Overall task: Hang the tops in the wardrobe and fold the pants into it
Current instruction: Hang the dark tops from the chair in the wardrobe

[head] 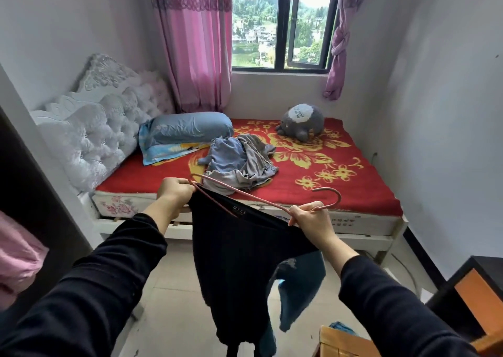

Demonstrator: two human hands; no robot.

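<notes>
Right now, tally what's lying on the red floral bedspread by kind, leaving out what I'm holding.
Blue fabric pillow: 1
Blue-and-yellow patterned cloth under the pillow: 1
Grey round plush toy: 1
Crumpled garments: 2, a light blue denim garment and a grey garment
Total: 5

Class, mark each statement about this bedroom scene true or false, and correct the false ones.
1. The left hand and right hand both grip the pink hanger. True.
2. The dark top lies flat on the bed. False: the hands hold it up in front of the bed.
3. A pile of clothes lies on the red bedcover. True.
4. The plush toy rests on the blue pillow. False: it sits apart from the pillow, on the bedcover below the window.
</notes>
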